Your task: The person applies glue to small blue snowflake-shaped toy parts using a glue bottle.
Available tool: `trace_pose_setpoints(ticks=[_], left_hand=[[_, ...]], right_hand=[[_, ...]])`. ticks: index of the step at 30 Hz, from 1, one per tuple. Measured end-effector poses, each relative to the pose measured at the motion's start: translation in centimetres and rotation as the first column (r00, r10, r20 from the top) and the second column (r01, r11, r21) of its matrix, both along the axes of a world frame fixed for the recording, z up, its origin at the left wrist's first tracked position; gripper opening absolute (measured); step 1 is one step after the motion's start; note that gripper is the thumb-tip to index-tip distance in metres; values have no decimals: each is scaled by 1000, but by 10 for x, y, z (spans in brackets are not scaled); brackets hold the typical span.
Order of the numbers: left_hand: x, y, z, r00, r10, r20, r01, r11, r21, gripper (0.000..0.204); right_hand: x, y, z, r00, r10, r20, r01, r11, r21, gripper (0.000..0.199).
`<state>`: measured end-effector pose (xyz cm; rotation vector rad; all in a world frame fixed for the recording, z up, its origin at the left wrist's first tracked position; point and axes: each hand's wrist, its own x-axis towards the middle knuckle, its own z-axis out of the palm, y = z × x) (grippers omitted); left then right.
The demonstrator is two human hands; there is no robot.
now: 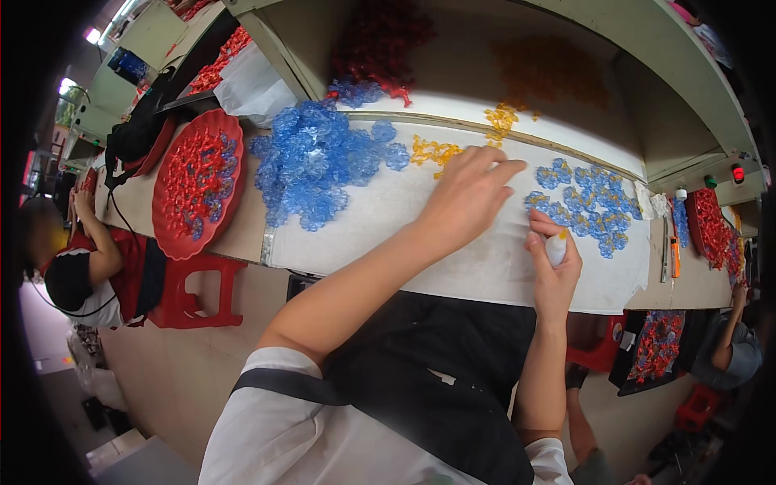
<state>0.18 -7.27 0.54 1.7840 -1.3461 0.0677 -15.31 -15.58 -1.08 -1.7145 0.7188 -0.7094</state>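
My left hand [473, 194] hovers over the white sheet [388, 234], fingers partly bent and apart, with nothing visible in them. Beside its knuckles lie small yellow plastic pieces [435, 152]. Closed around a small white bottle [556, 249], my right hand [555, 271] is at the sheet's right part; a yellow bit shows at the bottle's top. Just beyond it spread clear blue flower-shaped pieces with yellow bits on them [594, 202]. A big heap of plain clear blue pieces [311, 158] sits left of my left hand.
A shelf box [638, 121] rises behind the sheet, with red pieces [376, 48] and more yellow pieces [501, 120]. Left stands a red scalloped tray [196, 186] of red and blue pieces. An orange cutter [675, 257] lies right. Other people sit at both sides.
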Motion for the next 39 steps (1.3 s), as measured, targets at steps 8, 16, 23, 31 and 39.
trace_pose_setpoints(ticks=[8, 16, 23, 31, 39], left_hand=[[47, 81, 2, 739, 337, 583, -554, 797, 242, 35], [-17, 106, 2, 963, 195, 185, -250, 900, 357, 43], [5, 105, 1, 999, -8, -44, 21, 954, 300, 33], [-7, 92, -8, 997, 76, -21, -67, 959, 275, 33], [-13, 93, -13, 985, 163, -49, -148, 961, 235, 30]], right_hand=[[-14, 17, 8, 997, -62, 53, 51, 982, 182, 20], [-29, 31, 10, 989, 74, 129, -93, 985, 148, 34], [-27, 31, 14, 968, 185, 169, -224, 942, 250, 41], [-30, 33, 3, 965, 60, 254, -153, 919, 364, 38], [-3, 35, -1, 936, 35, 351, -132, 958, 256, 30]])
